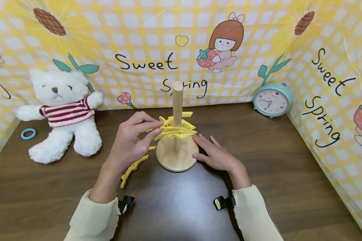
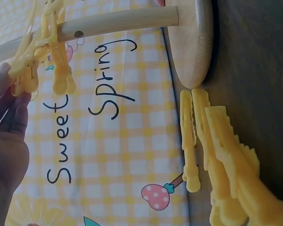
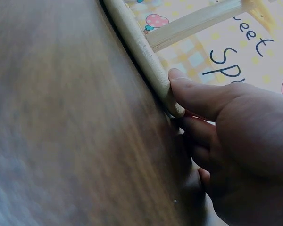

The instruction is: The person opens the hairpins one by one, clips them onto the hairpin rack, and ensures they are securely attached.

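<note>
A wooden stand with a round base and an upright post stands mid-table. Long yellow plastic pieces with notched edges are stacked crosswise around the post, partway up. My left hand pinches the end of one yellow piece at the left side of this stack, thumb against fingertips. Low at the base's right side, my right hand grips the rim between thumb and fingers; the right wrist view shows the thumb on the edge. Several loose yellow pieces lie on the table left of the base.
At the back left a white teddy bear in a striped shirt sits beside a blue ring. A mint-green alarm clock stands at the back right. Checked yellow cloth walls the table's back and sides.
</note>
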Action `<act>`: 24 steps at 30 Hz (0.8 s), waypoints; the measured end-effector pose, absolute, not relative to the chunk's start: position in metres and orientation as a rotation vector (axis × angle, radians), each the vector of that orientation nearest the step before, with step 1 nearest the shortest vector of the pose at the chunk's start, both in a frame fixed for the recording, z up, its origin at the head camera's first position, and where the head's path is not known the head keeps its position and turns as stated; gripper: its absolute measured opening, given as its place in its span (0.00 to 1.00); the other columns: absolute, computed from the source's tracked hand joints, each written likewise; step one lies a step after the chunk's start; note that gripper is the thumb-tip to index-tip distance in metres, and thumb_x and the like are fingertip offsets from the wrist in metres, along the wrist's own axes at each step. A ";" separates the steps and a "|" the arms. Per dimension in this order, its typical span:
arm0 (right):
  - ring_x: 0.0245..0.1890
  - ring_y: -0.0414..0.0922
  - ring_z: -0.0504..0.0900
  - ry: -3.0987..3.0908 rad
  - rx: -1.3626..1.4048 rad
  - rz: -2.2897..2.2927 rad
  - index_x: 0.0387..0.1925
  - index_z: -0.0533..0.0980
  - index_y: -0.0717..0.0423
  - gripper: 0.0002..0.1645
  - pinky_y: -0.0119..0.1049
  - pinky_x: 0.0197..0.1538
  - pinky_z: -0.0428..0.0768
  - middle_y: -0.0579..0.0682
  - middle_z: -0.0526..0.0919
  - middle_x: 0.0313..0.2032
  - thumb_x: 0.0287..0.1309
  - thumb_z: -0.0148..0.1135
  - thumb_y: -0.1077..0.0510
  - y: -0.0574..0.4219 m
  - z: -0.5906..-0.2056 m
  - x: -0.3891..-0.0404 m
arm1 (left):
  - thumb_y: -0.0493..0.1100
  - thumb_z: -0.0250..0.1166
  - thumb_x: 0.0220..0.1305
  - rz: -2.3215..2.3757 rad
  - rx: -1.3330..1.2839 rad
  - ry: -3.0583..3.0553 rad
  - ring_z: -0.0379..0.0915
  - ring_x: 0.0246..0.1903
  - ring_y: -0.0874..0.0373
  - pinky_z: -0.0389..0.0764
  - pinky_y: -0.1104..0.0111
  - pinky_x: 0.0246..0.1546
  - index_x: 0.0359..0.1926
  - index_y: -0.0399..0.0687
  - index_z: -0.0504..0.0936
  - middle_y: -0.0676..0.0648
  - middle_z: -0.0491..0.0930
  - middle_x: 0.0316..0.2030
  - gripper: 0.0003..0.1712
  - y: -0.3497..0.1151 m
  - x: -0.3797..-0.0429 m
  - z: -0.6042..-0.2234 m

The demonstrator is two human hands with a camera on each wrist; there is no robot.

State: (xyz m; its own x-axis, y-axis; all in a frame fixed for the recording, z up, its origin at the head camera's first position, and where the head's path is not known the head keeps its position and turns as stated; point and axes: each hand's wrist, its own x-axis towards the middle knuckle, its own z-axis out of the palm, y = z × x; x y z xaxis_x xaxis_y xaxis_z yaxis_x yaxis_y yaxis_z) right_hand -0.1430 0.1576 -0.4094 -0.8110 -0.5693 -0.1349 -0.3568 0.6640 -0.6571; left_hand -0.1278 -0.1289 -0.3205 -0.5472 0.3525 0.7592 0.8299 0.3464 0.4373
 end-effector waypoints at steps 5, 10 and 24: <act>0.79 0.43 0.44 2.559 -0.733 -0.906 0.80 0.50 0.54 0.42 0.46 0.77 0.32 0.50 0.52 0.78 0.76 0.54 0.46 0.157 -0.409 -0.143 | 0.21 0.72 0.53 -1.148 -1.032 -2.098 0.76 0.40 0.52 0.73 0.72 0.37 0.42 0.30 0.88 0.43 0.81 0.36 0.14 -0.127 -0.130 -0.322; 0.79 0.43 0.44 2.554 -0.746 -0.912 0.80 0.49 0.54 0.42 0.46 0.77 0.32 0.50 0.51 0.78 0.76 0.54 0.46 0.156 -0.409 -0.143 | 0.21 0.71 0.55 -1.171 -1.031 -2.119 0.77 0.42 0.52 0.74 0.72 0.41 0.43 0.30 0.87 0.42 0.80 0.38 0.13 -0.127 -0.131 -0.324; 0.79 0.45 0.45 2.552 -0.734 -0.905 0.80 0.49 0.54 0.42 0.46 0.77 0.31 0.49 0.52 0.78 0.76 0.53 0.45 0.157 -0.410 -0.142 | 0.25 0.70 0.59 -1.223 -1.006 -2.143 0.78 0.45 0.53 0.76 0.70 0.47 0.47 0.36 0.87 0.45 0.81 0.44 0.14 -0.133 -0.129 -0.328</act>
